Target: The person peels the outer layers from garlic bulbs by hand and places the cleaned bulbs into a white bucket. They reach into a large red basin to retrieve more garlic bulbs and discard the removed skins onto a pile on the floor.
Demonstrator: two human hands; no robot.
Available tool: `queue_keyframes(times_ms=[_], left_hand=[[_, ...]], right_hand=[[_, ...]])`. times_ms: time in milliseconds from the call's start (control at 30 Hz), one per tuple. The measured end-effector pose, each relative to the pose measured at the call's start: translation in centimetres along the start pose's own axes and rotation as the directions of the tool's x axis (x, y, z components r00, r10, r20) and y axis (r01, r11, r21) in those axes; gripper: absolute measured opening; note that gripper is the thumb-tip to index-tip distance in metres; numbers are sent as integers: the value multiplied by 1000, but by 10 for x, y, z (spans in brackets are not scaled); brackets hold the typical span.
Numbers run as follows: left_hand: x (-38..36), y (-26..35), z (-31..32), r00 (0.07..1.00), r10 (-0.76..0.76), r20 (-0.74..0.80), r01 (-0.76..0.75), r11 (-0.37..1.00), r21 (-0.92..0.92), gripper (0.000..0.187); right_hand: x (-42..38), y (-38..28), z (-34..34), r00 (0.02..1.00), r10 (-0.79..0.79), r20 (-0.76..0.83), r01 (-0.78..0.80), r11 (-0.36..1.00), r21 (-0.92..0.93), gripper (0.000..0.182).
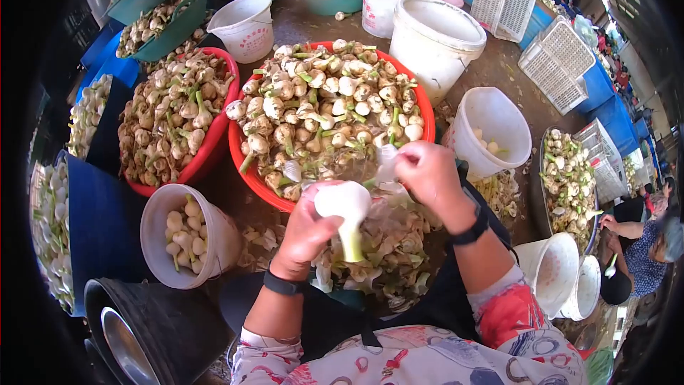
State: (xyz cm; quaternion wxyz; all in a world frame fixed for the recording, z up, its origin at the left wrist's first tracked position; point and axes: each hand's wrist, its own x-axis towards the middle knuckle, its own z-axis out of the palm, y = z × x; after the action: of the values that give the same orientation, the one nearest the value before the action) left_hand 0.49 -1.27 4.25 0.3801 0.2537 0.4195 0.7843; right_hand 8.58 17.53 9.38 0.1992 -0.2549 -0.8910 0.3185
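Observation:
My left hand (308,232) is wrapped round a white garlic bulb (345,205) whose short green stem points down. Close by on the right, my right hand (429,175) is closed, thumb and fingers pinching a thin piece of garlic skin (387,164). Both hands are over a heap of peeled-off garlic skins (388,257) at my lap. Just beyond them stands a red tub (426,100) filled with unpeeled, soil-marked garlic bulbs (320,100).
A second red tub (229,75) of garlic stands left. A white bucket (226,232) at left and another white bucket (516,128) at right hold peeled bulbs. White crates (558,64) lie at the back right. Another person (645,249) sits at far right.

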Motion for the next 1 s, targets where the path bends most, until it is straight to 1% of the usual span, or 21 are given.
queue_keyframes(times_ms=[67, 100, 200, 267, 300, 333, 400, 467, 500, 533, 567, 600, 667, 700, 800, 833, 867, 900, 933, 967, 1000], left_hand=[[-3, 11, 0, 993, -117, 32, 119, 884, -453, 48], [1, 6, -2, 996, -92, -18, 74, 890, -450, 47], [11, -3, -7, 963, -202, -178, 80, 847, -526, 44], [13, -17, -6, 956, -178, -234, 92, 938, -335, 51], [12, -28, -7, 942, -272, -198, 196, 922, -335, 53], [13, -38, -8, 920, -360, -157, 295, 897, -329, 55], [17, -34, -13, 812, -561, -159, 461, 784, -415, 58], [20, -34, -10, 793, -529, -302, 419, 834, -359, 55], [23, -37, -11, 786, -489, -379, 415, 871, -262, 52], [24, -40, -13, 773, -443, -455, 414, 895, -168, 50], [24, -44, -17, 779, -459, -428, 396, 888, -232, 43], [26, -44, -19, 778, -462, -426, 400, 887, -231, 43], [30, -44, -21, 799, -435, -415, 389, 900, -196, 36], [34, -44, -25, 780, -444, -440, 387, 896, -218, 32], [40, -49, -37, 785, -421, -455, 366, 907, -207, 30], [41, -51, -36, 783, -402, -476, 358, 915, -184, 30], [42, -50, -34, 772, -402, -491, 366, 914, -173, 30], [43, -54, -35, 784, -361, -505, 334, 931, -147, 33], [43, -57, -35, 796, -319, -514, 303, 946, -118, 36], [43, -59, -33, 796, -320, -514, 306, 945, -115, 36], [43, -60, -29, 833, -119, -541, 196, 977, 87, 42]], right_hand=[[-5, 80, 47, 833, -241, 497, 486, 748, -452, 22], [-21, 78, 57, 771, -79, 632, 314, 910, -271, 27], [-23, -3, 25, 966, -117, 228, 54, 963, 265, 43], [-10, -25, 31, 808, -588, 35, 570, 796, 206, 53], [-9, -31, 48, 811, -586, 4, 553, 768, 322, 40], [-4, -29, 54, 870, -442, 219, 373, 880, 295, 30], [27, -1, 86, 946, 159, 281, -261, 889, 376, 18], [65, 61, 120, 934, 354, 50, -357, 924, 137, 22], [71, 86, 143, 941, 336, 45, -339, 931, 135, 22], [64, 111, 167, 996, 10, -88, -15, 998, -59, 24], [59, 126, 181, 932, -329, -152, 279, 919, -277, 27], [56, 132, 186, 933, -325, -153, 275, 920, -277, 27], [52, 138, 186, 924, -266, 275, 353, 868, -349, 28], [57, 139, 187, 926, -265, 268, 350, 868, -352, 28], [74, 109, 163, 988, 26, -154, 14, 968, 251, 28], [72, 86, 144, 967, 245, -73, -182, 860, 477, 27], [66, 62, 119, 905, 395, 159, -365, 525, 769, 25], [61, 60, 112, 877, 300, 375, -427, 127, 896, 26], [53, 59, 107, 845, 122, 520, -471, -291, 833, 26], [44, 53, 108, 783, 88, 615, -545, -378, 748, 27], [32, 44, 112, 715, 42, 698, -606, -460, 649, 28]])
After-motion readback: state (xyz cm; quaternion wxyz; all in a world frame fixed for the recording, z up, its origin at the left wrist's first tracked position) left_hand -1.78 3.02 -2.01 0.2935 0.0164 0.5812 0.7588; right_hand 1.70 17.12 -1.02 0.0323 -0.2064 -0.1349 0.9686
